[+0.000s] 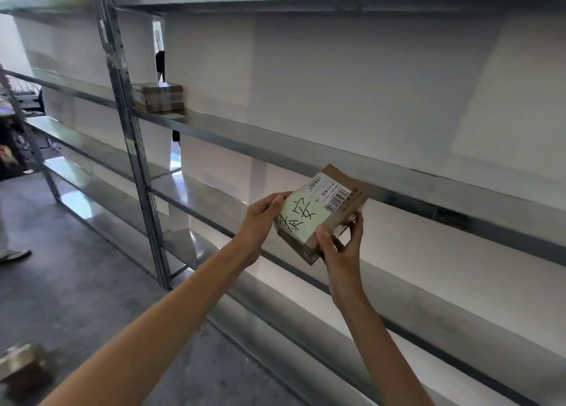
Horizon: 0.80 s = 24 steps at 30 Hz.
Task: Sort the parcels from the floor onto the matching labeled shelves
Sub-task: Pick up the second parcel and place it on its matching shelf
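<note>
I hold a small brown cardboard parcel (321,212) in front of the metal shelving. A pale green note with black handwriting and a white barcode label cover its top face. My left hand (263,218) grips its left edge. My right hand (340,243) pinches its lower right corner. The parcel is tilted and sits just below the front lip of a grey steel shelf (306,157). Another taped cardboard parcel (159,97) rests at the left end of that shelf.
A perforated steel upright (128,130) divides two shelf bays, with lower shelves (214,203) below. White panels back the shelves. A brown parcel (24,366) lies on the grey floor at lower left. Another person's shoe (15,255) shows at the left edge.
</note>
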Each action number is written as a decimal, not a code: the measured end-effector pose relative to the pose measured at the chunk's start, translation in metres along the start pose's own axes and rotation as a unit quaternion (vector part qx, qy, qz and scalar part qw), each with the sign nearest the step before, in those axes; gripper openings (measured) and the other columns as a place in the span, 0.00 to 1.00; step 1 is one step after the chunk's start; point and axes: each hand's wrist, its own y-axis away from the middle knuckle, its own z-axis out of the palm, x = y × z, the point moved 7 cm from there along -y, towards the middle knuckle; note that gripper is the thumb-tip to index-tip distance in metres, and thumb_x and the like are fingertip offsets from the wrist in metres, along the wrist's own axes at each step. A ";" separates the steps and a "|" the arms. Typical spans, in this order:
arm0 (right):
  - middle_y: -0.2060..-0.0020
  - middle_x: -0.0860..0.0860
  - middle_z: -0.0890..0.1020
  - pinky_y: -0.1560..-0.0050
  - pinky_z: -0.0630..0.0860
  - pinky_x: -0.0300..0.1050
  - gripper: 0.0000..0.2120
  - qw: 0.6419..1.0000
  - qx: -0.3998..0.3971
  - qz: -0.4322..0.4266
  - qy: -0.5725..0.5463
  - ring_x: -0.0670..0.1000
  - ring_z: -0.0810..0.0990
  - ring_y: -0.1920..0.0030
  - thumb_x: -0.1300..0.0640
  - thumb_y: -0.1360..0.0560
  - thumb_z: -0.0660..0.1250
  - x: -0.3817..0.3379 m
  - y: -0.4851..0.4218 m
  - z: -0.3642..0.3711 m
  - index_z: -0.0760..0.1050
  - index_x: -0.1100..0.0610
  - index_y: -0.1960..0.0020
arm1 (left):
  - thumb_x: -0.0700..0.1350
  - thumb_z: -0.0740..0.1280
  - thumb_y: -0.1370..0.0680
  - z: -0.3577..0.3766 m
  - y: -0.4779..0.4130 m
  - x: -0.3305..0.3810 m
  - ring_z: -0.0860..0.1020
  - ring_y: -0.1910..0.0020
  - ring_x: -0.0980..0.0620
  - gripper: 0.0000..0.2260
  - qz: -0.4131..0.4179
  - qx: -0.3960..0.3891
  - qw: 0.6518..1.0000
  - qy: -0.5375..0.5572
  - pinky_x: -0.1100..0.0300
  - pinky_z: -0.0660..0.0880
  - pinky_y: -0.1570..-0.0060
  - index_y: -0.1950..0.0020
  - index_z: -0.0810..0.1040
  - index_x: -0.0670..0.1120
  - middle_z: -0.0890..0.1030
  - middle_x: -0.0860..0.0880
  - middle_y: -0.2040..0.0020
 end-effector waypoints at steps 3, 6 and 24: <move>0.26 0.49 0.61 0.46 0.79 0.45 0.47 0.999 0.026 -0.024 0.019 0.54 0.69 0.31 0.44 0.37 0.71 -0.001 -0.001 0.000 0.49 0.40 0.26 | 0.48 0.55 0.18 -0.006 0.000 -0.003 0.79 0.50 0.52 0.15 -0.002 0.013 1.000 -0.009 0.66 0.77 0.56 0.37 0.77 0.47 0.82 0.48 0.49; 0.26 0.49 0.60 0.50 0.78 0.39 0.47 0.999 0.025 -0.031 0.020 0.53 0.68 0.30 0.45 0.38 0.71 -0.001 0.000 0.004 0.50 0.41 0.26 | 0.49 0.55 0.18 -0.009 0.002 -0.004 0.79 0.51 0.53 0.15 -0.007 0.018 1.000 -0.021 0.64 0.76 0.54 0.37 0.77 0.49 0.83 0.50 0.51; 0.26 0.47 0.60 0.51 0.78 0.39 0.46 0.999 0.028 -0.032 -0.013 0.53 0.70 0.32 0.44 0.38 0.71 0.007 -0.007 0.000 0.49 0.38 0.28 | 0.48 0.55 0.18 -0.006 -0.007 -0.010 0.80 0.58 0.64 0.14 0.005 0.019 0.999 -0.024 0.74 0.74 0.63 0.40 0.78 0.51 0.84 0.58 0.57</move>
